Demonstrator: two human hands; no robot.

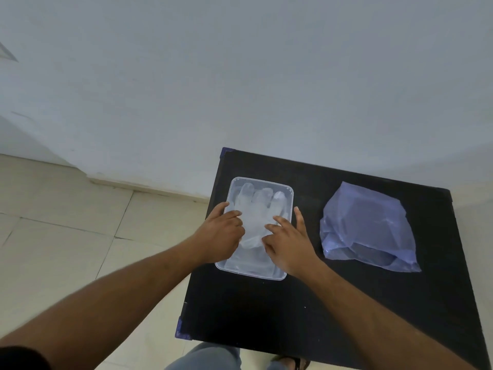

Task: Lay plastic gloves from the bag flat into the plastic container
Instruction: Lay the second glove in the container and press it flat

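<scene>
Hands pressing: we spread the fingers of our left hand [221,233] and right hand [288,241] over a limp, slippery glove [254,209] in the container [290,193], best pinched at the cuff

From my feed I saw a plain pale grey-blue wall [240,76] filling the upper view, meeting a floor [66,209] of large cream tiles with thin dark joints. A low skirting [149,186] ran along the base. The black worktop [346,303] stood near the wall, under soft, even light.
</scene>
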